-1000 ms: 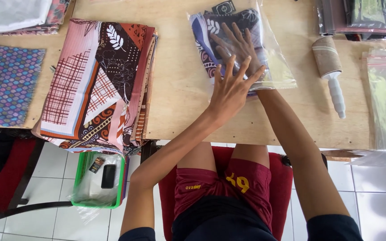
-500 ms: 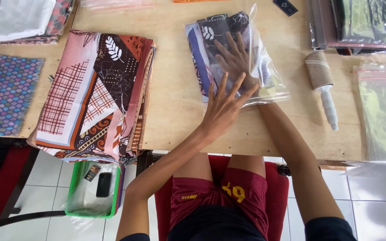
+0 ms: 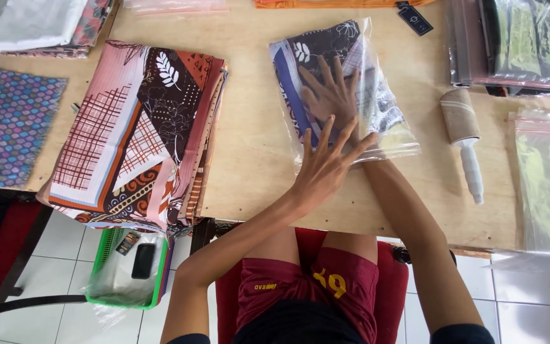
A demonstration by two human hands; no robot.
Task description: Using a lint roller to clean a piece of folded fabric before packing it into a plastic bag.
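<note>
While both of your hands lie flat, nothing is gripped: fingers spread on each, pressing down.
Bag: clear plastic bag [image 3: 377,137] with folded patterned cloth [image 3: 316,64] inside, lying on the wooden surface [image 3: 256,146] straight ahead of you, upper middle.
Right hand: your right hand [image 3: 332,95] is pushed inside the bag, palm down on the cloth, fingers fanned.
Left hand: your left hand [image 3: 326,162] sits on the bag's near edge, palm down, fingers splayed, just below the right hand, overlapping its wrist.
Right of bag: lint roller [image 3: 463,137], near, not touching; more clear bags [image 3: 545,185] at the far right edge.
Left of bag: stack of folded printed fabrics [image 3: 138,134], overhanging the surface's near edge.
Far left: blue dotted cloth [image 3: 7,127].
Floor: green basket [image 3: 100,271] under the stack, dark phone-like item inside.
</note>
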